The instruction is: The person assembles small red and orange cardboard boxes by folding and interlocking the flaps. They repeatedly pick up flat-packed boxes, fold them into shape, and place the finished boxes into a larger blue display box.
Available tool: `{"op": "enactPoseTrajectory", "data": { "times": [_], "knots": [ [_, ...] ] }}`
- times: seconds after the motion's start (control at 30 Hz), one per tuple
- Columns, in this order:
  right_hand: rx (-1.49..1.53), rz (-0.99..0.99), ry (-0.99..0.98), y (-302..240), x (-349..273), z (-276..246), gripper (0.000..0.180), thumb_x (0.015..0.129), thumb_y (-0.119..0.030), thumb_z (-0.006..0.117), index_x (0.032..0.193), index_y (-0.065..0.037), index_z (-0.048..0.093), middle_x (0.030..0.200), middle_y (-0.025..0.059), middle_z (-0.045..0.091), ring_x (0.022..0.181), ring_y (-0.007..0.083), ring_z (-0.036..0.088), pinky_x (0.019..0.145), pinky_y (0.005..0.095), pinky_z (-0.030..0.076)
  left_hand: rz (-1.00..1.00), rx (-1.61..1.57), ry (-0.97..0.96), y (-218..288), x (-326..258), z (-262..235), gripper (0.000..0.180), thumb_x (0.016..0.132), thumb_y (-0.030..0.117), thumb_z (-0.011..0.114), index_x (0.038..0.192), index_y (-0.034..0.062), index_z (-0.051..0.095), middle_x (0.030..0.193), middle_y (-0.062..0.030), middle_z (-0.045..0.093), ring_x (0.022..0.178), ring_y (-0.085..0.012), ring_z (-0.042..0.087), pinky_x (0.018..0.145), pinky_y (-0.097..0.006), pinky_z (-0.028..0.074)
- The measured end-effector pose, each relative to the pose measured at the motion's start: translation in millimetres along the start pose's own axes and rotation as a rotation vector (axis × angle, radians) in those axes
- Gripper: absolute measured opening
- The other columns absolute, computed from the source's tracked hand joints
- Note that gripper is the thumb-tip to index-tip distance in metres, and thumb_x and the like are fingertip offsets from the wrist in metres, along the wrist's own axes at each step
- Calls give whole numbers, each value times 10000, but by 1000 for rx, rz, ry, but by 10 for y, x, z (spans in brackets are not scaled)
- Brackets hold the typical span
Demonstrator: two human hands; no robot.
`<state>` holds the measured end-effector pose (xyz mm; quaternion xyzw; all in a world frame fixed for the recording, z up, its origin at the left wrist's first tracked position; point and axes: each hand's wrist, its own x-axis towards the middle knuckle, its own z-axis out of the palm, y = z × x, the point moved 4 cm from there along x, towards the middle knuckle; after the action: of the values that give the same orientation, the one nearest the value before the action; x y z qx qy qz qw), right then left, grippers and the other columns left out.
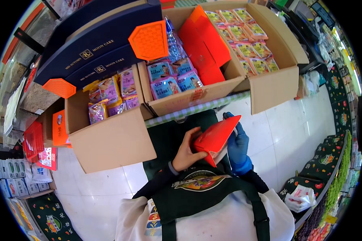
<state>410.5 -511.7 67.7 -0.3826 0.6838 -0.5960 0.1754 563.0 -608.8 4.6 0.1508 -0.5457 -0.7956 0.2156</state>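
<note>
Your bare left hand (187, 152) pinches red folded box (215, 136); your gloved right hand (237, 144) clasps its far side, above apron (197, 193).

Just one view here, a fisheye cam on the person's head looking pretty much straight down their chest and green apron (205, 193). The left hand (188, 150) and the blue-gloved right hand (237, 144) sit close below the lens, near mid-frame. Past the hands are open cardboard boxes (112, 140); white floor tiles (285, 132) lie right of them. Edges bend hard toward the dark rim.
</note>
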Motion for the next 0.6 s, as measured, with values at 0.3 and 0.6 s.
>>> {"op": "enactPoseTrajectory", "data": {
  "times": [0.3, 0.6],
  "knots": [
    [-144, 135, -105, 289, -639, 30, 441, 917, 2, 394, 1358, 7, 399, 1326, 198, 501, 1217, 286, 506, 1003, 352, 379, -95, 300, -217, -492, -16, -96, 840, 726, 257, 791, 1389, 61, 314, 1405, -126, 322, 1279, -219, 366, 1020, -366, 372],
    [276, 342, -445, 454, -456, -218, 401, 864, -43, 506, 1264, -29, 518, 1241, 126, 517, 1223, 254, 445, 1071, 344, 288, -194, 133, -46, -640, 22, -38, 588, 738, 151, 764, 1234, 17, 478, 1204, -126, 549, 1119, -190, 548, 966, -317, 430]
  ]
}}
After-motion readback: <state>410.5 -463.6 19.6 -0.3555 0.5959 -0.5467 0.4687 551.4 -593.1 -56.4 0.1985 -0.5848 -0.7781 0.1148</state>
